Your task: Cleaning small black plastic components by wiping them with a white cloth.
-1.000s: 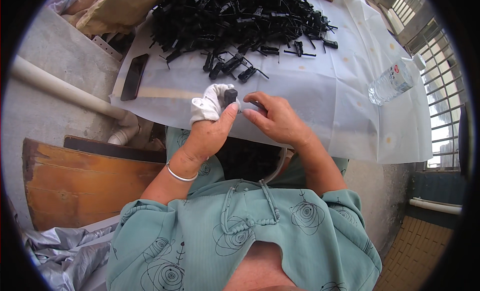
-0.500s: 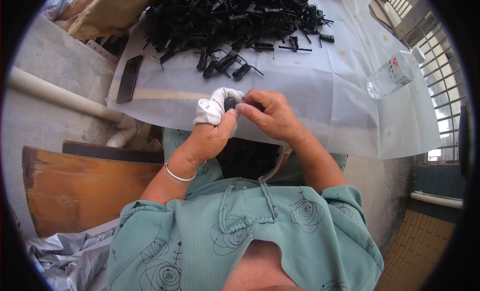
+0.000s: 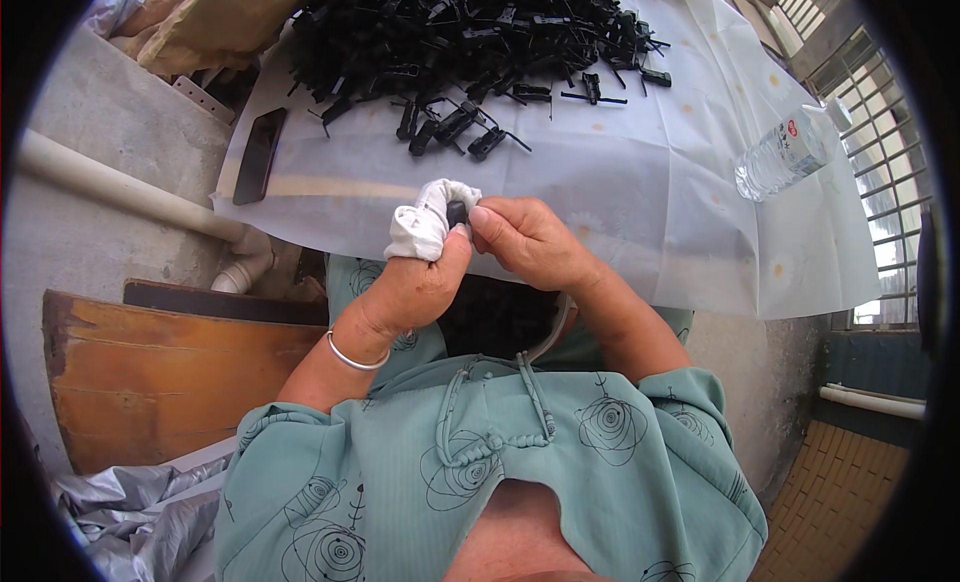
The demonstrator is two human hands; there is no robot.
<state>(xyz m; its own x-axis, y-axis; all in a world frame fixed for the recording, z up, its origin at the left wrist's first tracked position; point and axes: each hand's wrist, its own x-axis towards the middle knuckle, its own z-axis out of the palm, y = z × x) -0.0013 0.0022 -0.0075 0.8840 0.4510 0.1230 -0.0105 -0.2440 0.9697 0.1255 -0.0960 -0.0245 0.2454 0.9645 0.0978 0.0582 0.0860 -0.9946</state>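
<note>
My left hand (image 3: 425,290) is closed around a small black plastic part (image 3: 457,213), just above the near edge of the table. White cloth (image 3: 417,232) covers its fingers, while the thumb is bare and presses on the part. Close against the part's right side, my right hand (image 3: 535,244) pinches with thumb and curled forefinger. Whatever lies between those right fingertips is hidden. Farther off, a big pile of similar black plastic parts (image 3: 470,47) with thin arms covers the back of the table, and a few loose ones (image 3: 487,142) lie at its near side.
A translucent plastic sheet (image 3: 640,212) covers the table. On it lie a dark phone (image 3: 260,157) at the left and a clear water bottle (image 3: 780,160) at the right. Left of my legs stands a brown wooden board (image 3: 180,377), below a white pipe (image 3: 120,190). A barred window (image 3: 885,172) is at the right.
My right hand has turned slightly and its fingers have curled in more, a little lower beside the part. My left hand still holds the part, nearly in place.
</note>
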